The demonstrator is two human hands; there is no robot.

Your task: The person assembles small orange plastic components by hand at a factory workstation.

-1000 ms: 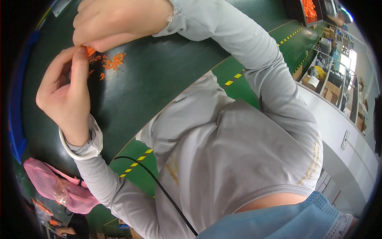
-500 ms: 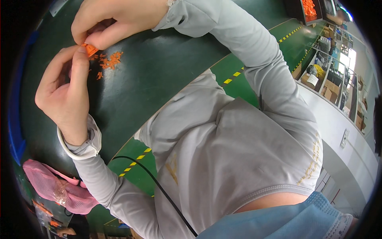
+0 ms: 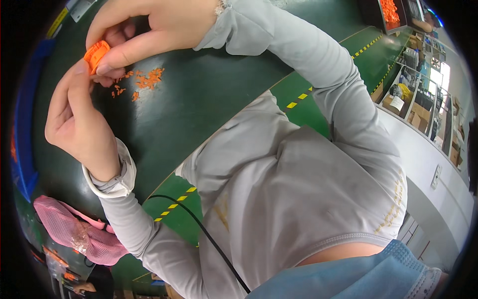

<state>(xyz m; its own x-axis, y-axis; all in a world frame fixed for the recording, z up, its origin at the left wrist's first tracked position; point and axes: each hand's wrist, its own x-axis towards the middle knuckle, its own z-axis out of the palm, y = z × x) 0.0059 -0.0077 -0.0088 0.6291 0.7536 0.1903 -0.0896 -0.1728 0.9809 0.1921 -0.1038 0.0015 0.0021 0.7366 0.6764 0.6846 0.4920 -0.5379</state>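
Between the fingertips of both hands is a small round orange plastic part point(image 3: 97, 53) with a raised rim, held above the dark green table point(image 3: 199, 94). My right hand point(image 3: 144, 37) pinches it from above and the right, thumb at its lower edge. From below, my left hand point(image 3: 82, 117) has its thumb and forefinger pressed together at the part's lower left edge. Small orange scraps point(image 3: 149, 78) lie scattered on the table just right of the held part. The right hand's curled fingers are partly hidden behind the part and thumb.
A blue bin edge point(image 3: 25, 124) runs along the far left. Pink mesh fabric point(image 3: 79, 231) lies by my left forearm, and a black cable point(image 3: 209, 234) crosses in front of my body. A dark box of orange pieces point(image 3: 391, 15) stands at the upper right.
The orange part has turned and shifted up and left, so more of its round face shows. My right hand's fingers have moved around it; the left fingertips stay at its lower edge.
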